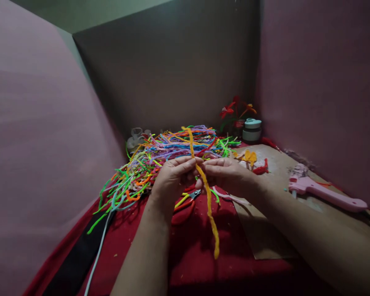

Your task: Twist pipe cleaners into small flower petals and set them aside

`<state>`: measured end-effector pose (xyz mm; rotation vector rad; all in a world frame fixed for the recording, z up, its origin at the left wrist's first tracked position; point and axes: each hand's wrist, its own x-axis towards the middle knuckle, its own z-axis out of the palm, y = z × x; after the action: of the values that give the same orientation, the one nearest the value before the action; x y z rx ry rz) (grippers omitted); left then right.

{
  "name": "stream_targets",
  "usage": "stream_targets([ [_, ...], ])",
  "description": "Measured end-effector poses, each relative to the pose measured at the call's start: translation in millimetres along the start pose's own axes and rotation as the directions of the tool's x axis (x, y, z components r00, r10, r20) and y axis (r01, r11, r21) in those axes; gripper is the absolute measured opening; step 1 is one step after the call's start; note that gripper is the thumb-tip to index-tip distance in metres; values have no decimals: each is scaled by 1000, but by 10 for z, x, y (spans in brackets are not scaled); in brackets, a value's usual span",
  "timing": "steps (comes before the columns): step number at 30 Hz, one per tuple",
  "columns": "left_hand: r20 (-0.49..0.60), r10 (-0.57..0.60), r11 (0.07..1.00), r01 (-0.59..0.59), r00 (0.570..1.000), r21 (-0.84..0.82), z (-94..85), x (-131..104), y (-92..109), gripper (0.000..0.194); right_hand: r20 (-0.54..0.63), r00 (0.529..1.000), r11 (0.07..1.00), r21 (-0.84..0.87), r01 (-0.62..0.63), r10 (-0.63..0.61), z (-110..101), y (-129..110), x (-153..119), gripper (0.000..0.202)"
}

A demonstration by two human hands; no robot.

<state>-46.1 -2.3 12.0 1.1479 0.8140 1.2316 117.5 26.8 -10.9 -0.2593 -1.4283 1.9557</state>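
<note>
A long yellow-orange fuzzy stem [209, 201] runs between my hands, its upper end standing above the fingers and its lower end hanging over the red cloth. My left hand [176, 174] pinches it near its middle with thumb and fingers. From the right, my right hand [225, 172] grips the same stretch, its fingertips close to those of my left hand. Beneath and behind the hands, red-handled pliers or cutters [195, 194] lie on the cloth, partly hidden by my left hand.
A large heap of colourful fuzzy stems [172, 148] lies behind the hands. To the right, a pink glue gun [323, 191] and yellow and red pieces [249, 158] rest on a brown board [277, 164]. A lidded jar [252, 130] and red flowers [231, 110] stand at the back.
</note>
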Motion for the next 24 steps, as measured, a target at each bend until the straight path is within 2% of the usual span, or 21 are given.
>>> stream_targets([
  [3,0,-33,999,33,999,9,49,25,-55,20,-132,991,999,52,-1,8,60,47,21,20],
  [5,-23,-24,1000,24,999,-5,64,40,-78,17,-177,983,998,61,-26,36,79,53,27,17],
  [9,-78,11,994,-19,997,-104,115,60,-129,15,-226,974,998,53,-21,33,79,46,22,15],
  [13,-107,-32,973,6,994,-233,214,93,-231,15,-264,964,999,36,30,-20,77,73,24,17],
  [16,-152,-22,970,-16,988,-244,250,108,-253,15,-284,958,999,17,42,-36,86,79,26,19],
  [18,-179,24,992,-47,984,-121,218,90,-186,15,-320,946,999,-18,42,-46,87,70,24,19],
  [20,-237,108,986,-74,966,148,131,40,-65,16,-372,926,996,-72,45,-68,68,63,25,19],
  [21,-249,165,943,-78,954,325,71,5,-1,16,-401,912,994,-94,54,-88,48,64,27,17],
  [22,-221,173,860,-38,960,509,6,-35,54,14,-425,898,991,-112,70,-112,23,67,31,15],
  [23,-171,163,737,-5,972,676,-61,-77,92,11,-451,881,987,-127,95,-143,-7,73,37,13],
  [24,-111,127,568,20,986,823,-123,-118,107,10,-472,864,982,-141,124,-177,-39,79,45,10],
])
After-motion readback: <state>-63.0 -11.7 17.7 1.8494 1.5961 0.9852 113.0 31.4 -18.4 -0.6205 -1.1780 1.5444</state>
